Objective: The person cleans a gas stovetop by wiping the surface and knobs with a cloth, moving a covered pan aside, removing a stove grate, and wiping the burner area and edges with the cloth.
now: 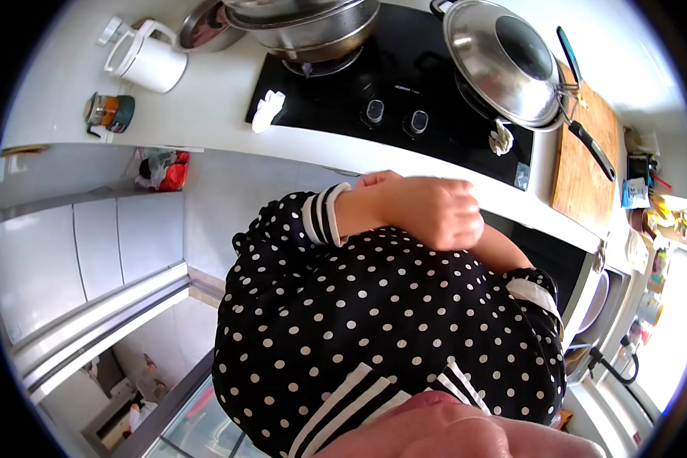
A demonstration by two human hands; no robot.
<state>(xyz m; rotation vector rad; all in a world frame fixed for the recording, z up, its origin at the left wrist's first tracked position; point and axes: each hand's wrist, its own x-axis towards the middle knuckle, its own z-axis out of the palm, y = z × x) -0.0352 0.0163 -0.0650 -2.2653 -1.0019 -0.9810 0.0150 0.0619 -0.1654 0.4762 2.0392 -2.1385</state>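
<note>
The left hand [444, 214] crosses over the right forearm [500, 248], its fingers curled together; the right hand [378, 179] is mostly hidden behind the left forearm, so I cannot tell how its fingers stand. Both are in front of the cooktop [393, 65] on the counter [195, 118], its long axis running left to right, slanting nearer at the right; the lidded wok [477, 57] sits at its right, long handle [592, 151] pointing right and nearer.
</note>
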